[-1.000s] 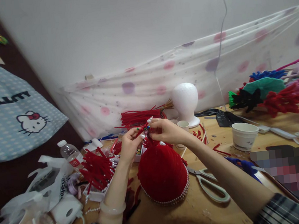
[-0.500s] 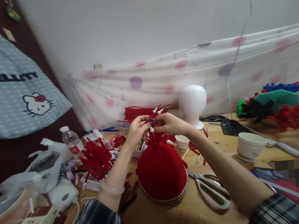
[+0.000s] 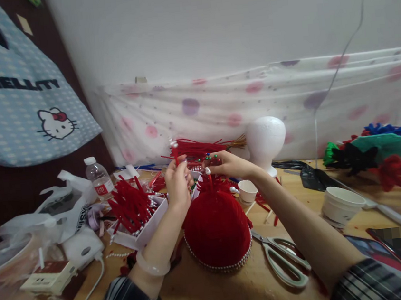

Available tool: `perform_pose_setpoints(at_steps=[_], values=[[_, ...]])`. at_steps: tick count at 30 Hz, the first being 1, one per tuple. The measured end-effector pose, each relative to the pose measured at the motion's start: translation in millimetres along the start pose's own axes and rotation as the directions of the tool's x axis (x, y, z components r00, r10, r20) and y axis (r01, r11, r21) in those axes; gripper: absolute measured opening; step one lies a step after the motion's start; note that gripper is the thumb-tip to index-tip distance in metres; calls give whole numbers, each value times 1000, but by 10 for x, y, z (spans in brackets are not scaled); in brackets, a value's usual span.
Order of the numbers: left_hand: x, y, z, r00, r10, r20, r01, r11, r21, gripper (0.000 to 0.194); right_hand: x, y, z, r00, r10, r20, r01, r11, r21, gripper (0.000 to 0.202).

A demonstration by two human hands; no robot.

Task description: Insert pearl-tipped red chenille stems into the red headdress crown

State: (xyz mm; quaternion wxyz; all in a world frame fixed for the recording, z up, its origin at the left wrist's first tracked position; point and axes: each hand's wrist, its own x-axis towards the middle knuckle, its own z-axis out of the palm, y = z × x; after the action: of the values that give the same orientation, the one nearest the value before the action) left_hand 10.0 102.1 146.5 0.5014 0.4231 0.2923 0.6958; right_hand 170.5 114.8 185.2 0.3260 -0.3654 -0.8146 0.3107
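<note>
A red velvet dome [image 3: 216,227] edged with small beads stands on the table in front of me. My left hand [image 3: 179,181], beyond its left side, is closed on a red stem [image 3: 175,153] tipped with white beads. Behind the dome's top, my right hand [image 3: 225,165] reaches in with its fingers bent near a bead-tipped red piece [image 3: 209,180] and several green and blue pin heads [image 3: 211,157]. Its fingertips are partly hidden, so I cannot make out what they hold.
Scissors [image 3: 284,260] lie right of the dome, with paper cups [image 3: 342,204] beyond. A white foam head [image 3: 266,143] stands behind. On the left are a box [image 3: 143,237] of red stems, a bottle [image 3: 99,179] and plastic bags [image 3: 61,207].
My left hand has moved left, away from my right hand, and now holds up a bead-tipped red stem. My right hand stays behind the dome. The view has shifted slightly.
</note>
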Motion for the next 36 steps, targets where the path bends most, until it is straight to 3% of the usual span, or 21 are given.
perform_pose_setpoints(at_steps=[4, 10, 19, 36], values=[[-67, -277, -203, 994, -9, -107, 18, 997, 81, 10, 4, -37, 24, 997, 49, -55, -49, 999, 1, 25], [-148, -595, -233, 996, -76, -52, 86, 964, 253, 10, 93, 37, 68, 986, 108, -130, -101, 993, 57, 36], [-352, -536, -345, 999, -33, 36, 10, 858, 513, 30, 228, 363, 118, 943, 200, -265, -165, 975, 149, 28], [-386, -504, -333, 1000, -2, 26, -14, 799, 602, 30, 319, 528, 94, 905, 382, -185, -354, 920, 168, 35]])
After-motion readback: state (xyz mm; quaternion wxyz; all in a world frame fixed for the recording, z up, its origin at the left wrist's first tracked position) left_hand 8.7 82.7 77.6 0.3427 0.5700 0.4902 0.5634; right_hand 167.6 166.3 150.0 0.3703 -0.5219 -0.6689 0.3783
